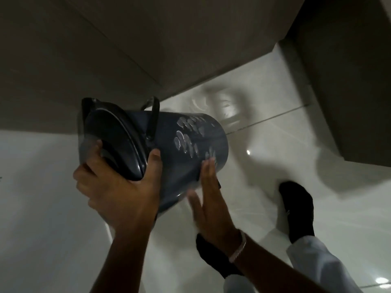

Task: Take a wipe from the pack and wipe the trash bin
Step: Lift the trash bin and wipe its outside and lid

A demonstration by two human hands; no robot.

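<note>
A dark blue trash bin (186, 144) with pale oval marks on its side is lifted off the floor and tipped sideways, its lid (112, 142) facing left towards me. My left hand (118, 187) grips the lid end from below, thumb on the bin's side and fingers over the lid. My right hand (211, 199) lies flat against the bin's lower side near its base, fingers stretched out and blurred by motion. No wipe or pack shows; the palm hides whatever lies under it. A black carry handle (155, 117) stands up from the bin's top.
Glossy white floor tiles (42, 197) lie below. Brown cabinet fronts (105, 49) run along the back, and another cabinet (349, 81) juts in at the right. My feet in black socks (296, 206) stand under and right of the bin.
</note>
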